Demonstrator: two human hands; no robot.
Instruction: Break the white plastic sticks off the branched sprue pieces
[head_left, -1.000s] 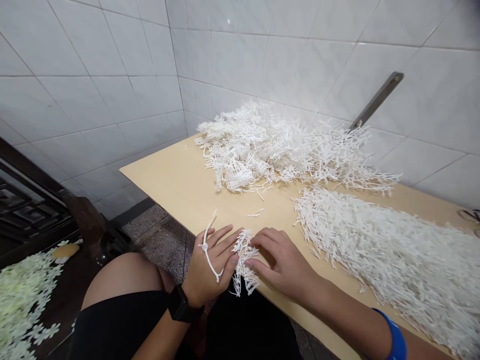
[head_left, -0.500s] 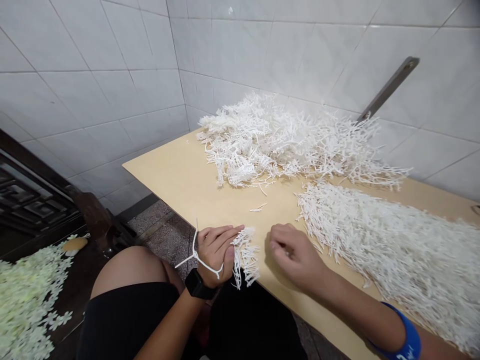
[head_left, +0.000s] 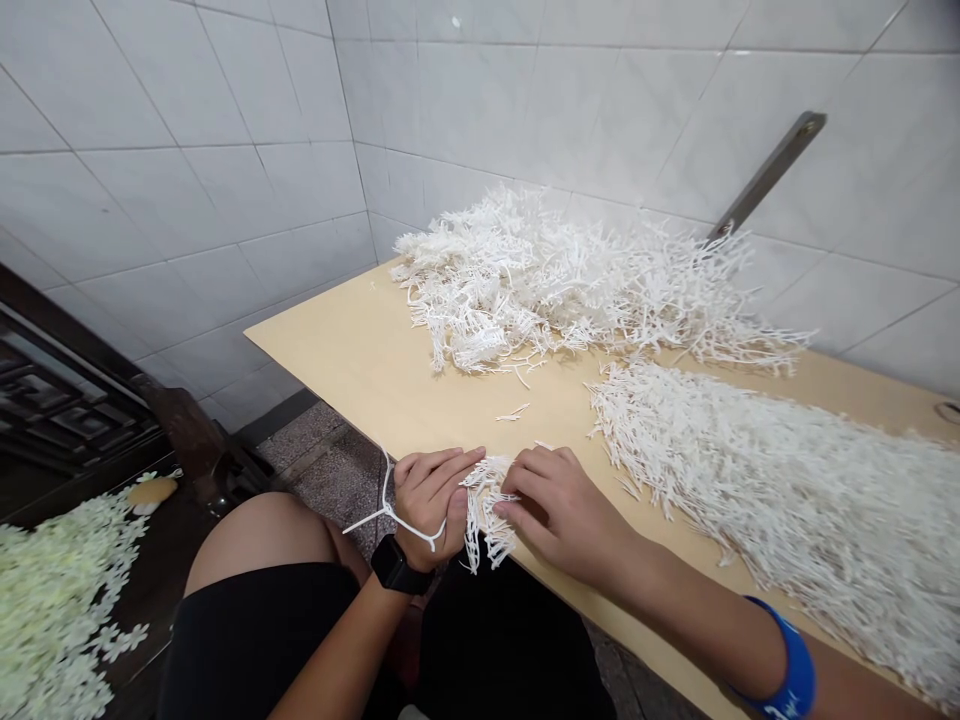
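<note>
My left hand (head_left: 431,500) is closed around a bunch of white branching plastic sprigs (head_left: 487,530) at the table's near edge. From the other side of that hand a bare white forked stem (head_left: 386,508) sticks out to the left. My right hand (head_left: 551,505) meets the bunch from the right, thumb and fingers pinching at its tips. What exactly lies between those fingertips is too small to make out for certain, though it appears to be a sprig tip. A few loose white sprig pieces (head_left: 514,412) lie just beyond the hands.
A tangled heap of white sprigs (head_left: 525,280) lies along the tiled wall. Another long pile (head_left: 787,480) covers the right of the tan tabletop (head_left: 330,340). A metal bracket (head_left: 772,170) rises against the wall. Pale flower pieces (head_left: 52,600) sit at lower left by dark carved furniture.
My right hand has moved left from the tabletop to the bunch, its fingers now pinching at the sprig tips. My left hand keeps its hold, nearly still.
</note>
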